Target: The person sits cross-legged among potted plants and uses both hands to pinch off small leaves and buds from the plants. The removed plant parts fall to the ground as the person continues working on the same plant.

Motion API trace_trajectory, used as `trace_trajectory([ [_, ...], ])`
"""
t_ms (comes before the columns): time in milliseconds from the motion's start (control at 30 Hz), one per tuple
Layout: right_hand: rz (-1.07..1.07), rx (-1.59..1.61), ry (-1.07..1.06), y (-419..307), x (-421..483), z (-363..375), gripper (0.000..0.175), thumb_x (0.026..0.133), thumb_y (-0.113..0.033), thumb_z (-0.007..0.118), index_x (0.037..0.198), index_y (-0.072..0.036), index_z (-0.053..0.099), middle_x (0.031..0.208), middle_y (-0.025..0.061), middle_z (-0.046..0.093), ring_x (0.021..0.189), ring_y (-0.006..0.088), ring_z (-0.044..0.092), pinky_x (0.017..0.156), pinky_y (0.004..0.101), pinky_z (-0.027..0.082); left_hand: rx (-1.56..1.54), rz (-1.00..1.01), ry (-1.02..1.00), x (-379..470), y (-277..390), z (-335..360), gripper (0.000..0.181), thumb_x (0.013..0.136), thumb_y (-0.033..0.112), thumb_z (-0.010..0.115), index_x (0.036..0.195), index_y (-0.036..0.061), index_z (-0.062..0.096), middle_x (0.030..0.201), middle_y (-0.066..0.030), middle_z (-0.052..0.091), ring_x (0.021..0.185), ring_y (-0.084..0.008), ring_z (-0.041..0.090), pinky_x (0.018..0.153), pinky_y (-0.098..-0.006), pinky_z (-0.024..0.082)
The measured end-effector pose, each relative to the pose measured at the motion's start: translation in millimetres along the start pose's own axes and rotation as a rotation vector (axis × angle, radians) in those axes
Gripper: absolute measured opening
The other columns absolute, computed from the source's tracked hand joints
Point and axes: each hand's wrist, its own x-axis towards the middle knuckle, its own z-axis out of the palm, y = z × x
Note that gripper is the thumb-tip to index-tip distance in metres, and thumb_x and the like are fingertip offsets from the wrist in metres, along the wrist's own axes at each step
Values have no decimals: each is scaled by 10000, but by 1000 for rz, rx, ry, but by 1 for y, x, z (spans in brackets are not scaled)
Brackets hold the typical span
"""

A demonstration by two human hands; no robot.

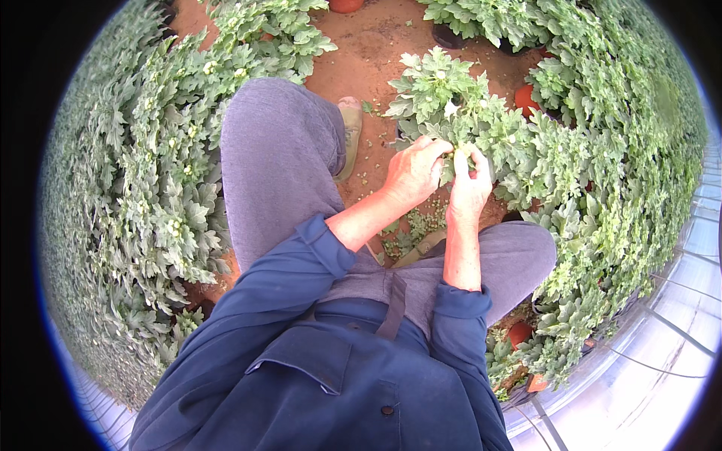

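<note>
Both my hands meet at the top of a leafy potted plant with pale green buds, possibly a chrysanthemum [440, 84], in front of me. My left hand [414, 169] reaches in from the left, its thumb and forefinger pinched at a shoot. Close beside it on the right, my right hand [469, 180] is upright, with thumb and fingertips closed around a small yellow-green bud or shoot tip [463, 151]. The fingertips of the two hands nearly touch. What lies between my left fingertips is too small to make out.
Dense rows of similar plants stand on the left [169, 169] and right [609, 141]. Reddish soil [361, 51] runs between them, with plucked green bits [423, 225] scattered near my shoes [351, 135]. Orange-red pots [525, 100] show among the leaves. Plastic sheeting [637, 372] lies at the lower right.
</note>
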Motion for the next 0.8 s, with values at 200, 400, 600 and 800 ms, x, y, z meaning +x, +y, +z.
trace_trajectory([
  [200,80,49,-10,-2,-3,0,336,932,-175,730,1247,-81,659,883,-9,609,635,57,482,556,222,411,2,-47,17,4,-5,5,193,862,78,665,1043,144,645,1000,-111,646,883,-360,678,735,-472,550],
  [400,33,58,-10,-2,-2,1,335,933,-177,730,1245,-81,660,893,-9,618,631,55,482,549,220,410,61,-82,-16,4,-7,6,176,848,76,688,997,132,613,945,-109,612,873,-359,667,724,-476,537],
  [600,54,78,-8,1,-1,1,397,898,-175,759,1269,-76,654,744,-6,579,573,72,507,510,255,408,87,-16,58,2,-9,8,214,844,69,691,1030,138,610,960,-100,600,867,-352,665,727,-472,541],
  [800,30,82,-11,4,1,0,386,901,-179,758,1259,-76,657,734,-13,573,572,70,503,521,253,405,145,100,74,2,-10,9,192,840,71,689,1006,145,628,933,-91,607,843,-346,670,709,-463,548],
])
